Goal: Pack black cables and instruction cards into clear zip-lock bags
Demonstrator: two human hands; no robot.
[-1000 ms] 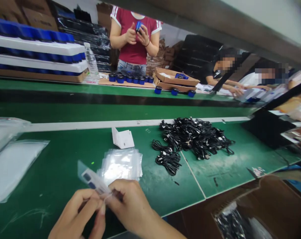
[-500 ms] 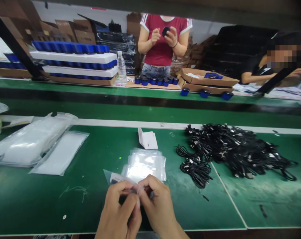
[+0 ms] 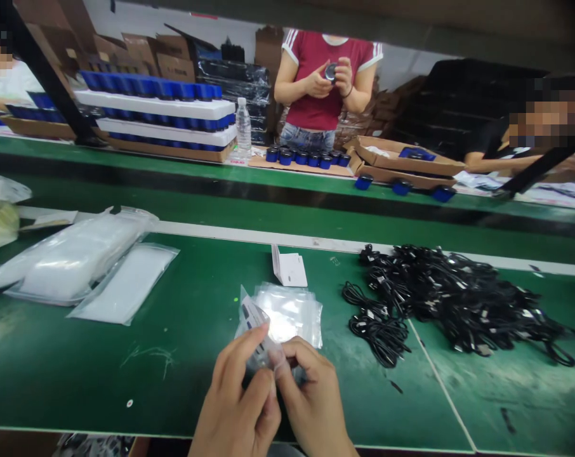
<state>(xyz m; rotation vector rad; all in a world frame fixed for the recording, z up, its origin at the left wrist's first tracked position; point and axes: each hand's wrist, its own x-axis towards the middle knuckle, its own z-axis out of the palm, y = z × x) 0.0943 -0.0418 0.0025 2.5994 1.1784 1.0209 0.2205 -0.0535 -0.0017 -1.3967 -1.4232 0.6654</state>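
Observation:
My left hand (image 3: 242, 390) and my right hand (image 3: 311, 393) meet low in the middle of the view, both with fingers closed on a small clear plastic bag (image 3: 253, 312). Printed paper shows inside the bag, which is tilted up towards the upper left. My thumbs and fingertips pinch its near edge; the fingers hide much of it. Just beyond my hands lies a stack of clear plastic bags (image 3: 294, 311) on the green table (image 3: 173, 387). Behind the stack stands a folded white leaflet (image 3: 292, 270), partly opened.
A heap of black cables (image 3: 459, 298) lies to the right, with packs of clear bags (image 3: 78, 260) to the left. Across the bench, a person in a red shirt (image 3: 316, 79) handles a round dark object near blue items (image 3: 306, 157). Another person sits far right.
The bag in my hands has turned from nearly level to steeply upright, showing more of its printed side. The view has shifted slightly left. Across the bench, the person's hands have come together.

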